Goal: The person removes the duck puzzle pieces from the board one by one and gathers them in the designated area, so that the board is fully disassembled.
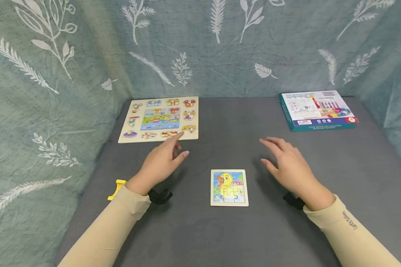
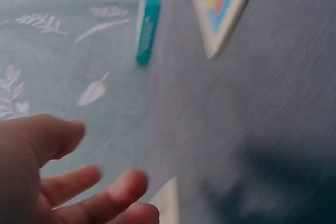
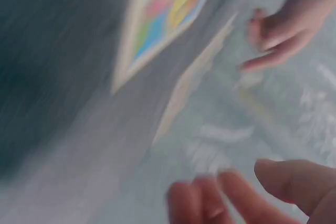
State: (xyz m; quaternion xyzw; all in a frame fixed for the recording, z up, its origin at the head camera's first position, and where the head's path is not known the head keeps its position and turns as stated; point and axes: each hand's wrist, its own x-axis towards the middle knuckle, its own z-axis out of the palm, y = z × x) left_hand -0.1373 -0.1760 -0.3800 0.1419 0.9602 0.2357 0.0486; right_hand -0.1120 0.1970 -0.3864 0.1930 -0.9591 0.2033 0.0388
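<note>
A small square duck puzzle (image 1: pixel 229 188) lies flat on the grey table between the two hands, its pieces fitted in a pale frame. To its upper left, my left hand (image 1: pixel 160 161) hovers with relaxed fingers, near the lower edge of a larger wooden peg puzzle (image 1: pixel 158 119). My right hand (image 1: pixel 292 167) hangs in the air to the upper right of the duck puzzle, fingers loosely extended, holding nothing. In the left wrist view the left fingers (image 2: pixel 131 184) are spread with nothing between them. The right wrist view is blurred; a corner of the duck puzzle (image 3: pixel 123 74) shows there.
A teal toy box (image 1: pixel 319 111) lies at the back right of the table. A yellow object (image 1: pixel 117 188) sits at the left, partly behind the left wrist. A patterned green cloth (image 1: pixel 204 66) hangs behind the table and along its sides.
</note>
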